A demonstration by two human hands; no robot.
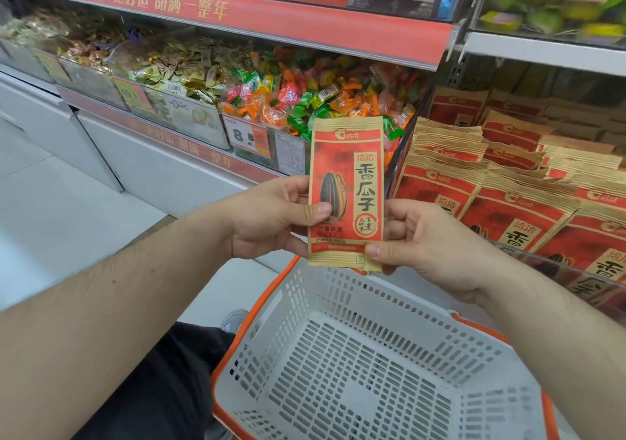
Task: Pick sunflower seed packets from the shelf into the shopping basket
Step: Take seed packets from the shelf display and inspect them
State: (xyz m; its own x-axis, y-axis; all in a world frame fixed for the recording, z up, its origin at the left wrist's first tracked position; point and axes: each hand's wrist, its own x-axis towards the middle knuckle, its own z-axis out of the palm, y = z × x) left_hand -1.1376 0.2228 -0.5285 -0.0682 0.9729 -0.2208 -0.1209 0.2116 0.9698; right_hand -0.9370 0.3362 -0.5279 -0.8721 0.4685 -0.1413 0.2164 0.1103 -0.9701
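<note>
Packet point(346, 182) upright, pinched between left hand point(267, 217), right hand point(430, 246).

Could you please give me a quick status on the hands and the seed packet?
Left hand and right hand both pinch one seed packet, upright above the basket. Basket holds nothing yet. Nothing in the way.

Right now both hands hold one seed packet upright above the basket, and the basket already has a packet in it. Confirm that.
Not quite. The head view shows the shopping basket holding no packets yet. The rest stands: the left hand and right hand hold one seed packet upright above it.
</note>
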